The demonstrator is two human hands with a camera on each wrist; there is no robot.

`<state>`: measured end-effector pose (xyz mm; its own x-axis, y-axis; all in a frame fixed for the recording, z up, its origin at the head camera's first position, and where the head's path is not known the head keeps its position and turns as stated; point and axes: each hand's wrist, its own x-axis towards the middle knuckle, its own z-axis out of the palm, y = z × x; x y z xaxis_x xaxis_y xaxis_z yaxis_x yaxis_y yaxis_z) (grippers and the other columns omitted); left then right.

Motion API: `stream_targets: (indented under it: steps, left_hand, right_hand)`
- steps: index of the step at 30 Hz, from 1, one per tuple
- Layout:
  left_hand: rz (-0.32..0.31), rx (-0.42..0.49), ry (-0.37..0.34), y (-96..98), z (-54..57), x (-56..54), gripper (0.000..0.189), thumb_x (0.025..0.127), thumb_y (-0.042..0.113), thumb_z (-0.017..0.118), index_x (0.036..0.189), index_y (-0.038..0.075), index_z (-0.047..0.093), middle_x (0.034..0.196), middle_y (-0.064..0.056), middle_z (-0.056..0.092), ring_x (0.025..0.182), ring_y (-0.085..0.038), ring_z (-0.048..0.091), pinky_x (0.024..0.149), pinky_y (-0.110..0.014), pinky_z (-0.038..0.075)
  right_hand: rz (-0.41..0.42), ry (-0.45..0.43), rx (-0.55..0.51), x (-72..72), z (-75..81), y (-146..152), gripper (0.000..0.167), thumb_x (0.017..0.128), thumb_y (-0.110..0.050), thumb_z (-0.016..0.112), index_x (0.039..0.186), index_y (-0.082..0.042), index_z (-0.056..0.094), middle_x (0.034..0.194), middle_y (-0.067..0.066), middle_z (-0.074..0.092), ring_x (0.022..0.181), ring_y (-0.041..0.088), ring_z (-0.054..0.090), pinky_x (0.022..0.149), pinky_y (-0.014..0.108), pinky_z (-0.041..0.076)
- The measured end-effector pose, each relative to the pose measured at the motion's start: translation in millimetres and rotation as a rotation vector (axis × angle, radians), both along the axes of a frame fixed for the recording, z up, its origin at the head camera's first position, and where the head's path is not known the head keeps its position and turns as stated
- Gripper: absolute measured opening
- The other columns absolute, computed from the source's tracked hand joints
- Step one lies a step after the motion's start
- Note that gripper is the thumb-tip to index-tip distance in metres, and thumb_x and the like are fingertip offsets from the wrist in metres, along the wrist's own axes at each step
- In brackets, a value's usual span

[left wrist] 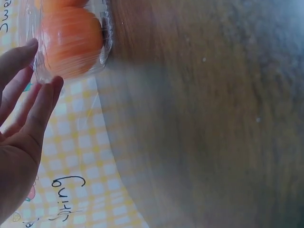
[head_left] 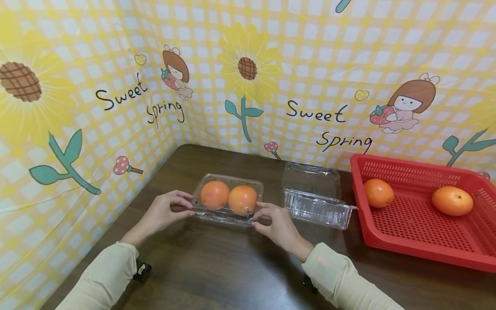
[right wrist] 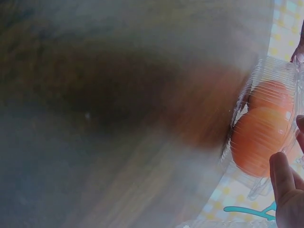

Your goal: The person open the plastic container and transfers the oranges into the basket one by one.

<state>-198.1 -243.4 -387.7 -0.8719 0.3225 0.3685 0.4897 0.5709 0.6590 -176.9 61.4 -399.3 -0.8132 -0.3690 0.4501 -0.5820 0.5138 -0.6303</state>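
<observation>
Fingers and thumb of the left hand (head_left: 170,211) pinch the left end of a clear plastic box (head_left: 222,216), on or just over a dark wooden table (head_left: 217,267), while those of the right hand (head_left: 280,224) pinch its near right corner. We judge that the hold works best with light, even pressure from both sides, the box kept level and the grip on the firmer rim, since thin walls would likely buckle and round fruit could roll if one hand squeezed harder. Between the hands, we see the box with its lid down over two orange fruit (head_left: 214,195) lying side by side, their skins smooth and bright through glossy, ribbed plastic. We cannot tell whether the lid is latched, or whether the base rests fully on the wood. To the right, a second clear box (head_left: 315,211) stands with its lid raised, just beside a red basket (head_left: 420,256), where we count two more of the fruit (head_left: 452,201), one near the left wall and one farther right.
</observation>
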Motion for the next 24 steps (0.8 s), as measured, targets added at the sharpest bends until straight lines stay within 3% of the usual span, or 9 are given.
stream_targets:
  steps: [6, 12, 24]
  left_hand:
    - [0.034, 0.054, -0.083, -0.2, -5.3, -0.5, 0.009, 0.068, 0.004, 0.074, 0.074, 0.002, 0.068, 0.097, -0.018, 0.062, 0.084, -0.027, 0.062, 0.068, -0.021, 0.050]
    - [0.022, 0.129, -0.197, 0.3, -6.9, -0.8, 0.008, 0.071, 0.002, 0.072, 0.075, -0.002, 0.066, 0.098, -0.023, 0.062, 0.087, -0.029, 0.061, 0.068, -0.022, 0.050]
    - [-0.026, 0.120, -0.213, -2.7, -4.0, -1.3, 0.005, 0.073, 0.006, 0.070, 0.074, 0.002, 0.067, 0.095, -0.018, 0.064, 0.093, -0.030, 0.059, 0.070, -0.020, 0.049]
  right_hand:
    - [-0.007, -0.023, -0.016, 1.3, -2.3, 0.0, 0.007, 0.069, -0.003, 0.073, 0.074, -0.007, 0.068, 0.112, 0.015, 0.058, 0.088, 0.023, 0.062, 0.072, 0.023, 0.049]
    - [-0.009, 0.029, 0.016, 1.2, -3.9, 0.8, 0.007, 0.070, -0.005, 0.073, 0.075, -0.010, 0.071, 0.111, 0.014, 0.058, 0.091, 0.024, 0.060, 0.074, 0.034, 0.050]
    - [-0.011, 0.070, 0.024, 0.9, -3.0, -1.4, 0.006, 0.070, -0.005, 0.073, 0.073, -0.010, 0.071, 0.109, 0.014, 0.060, 0.097, 0.028, 0.058, 0.081, 0.043, 0.046]
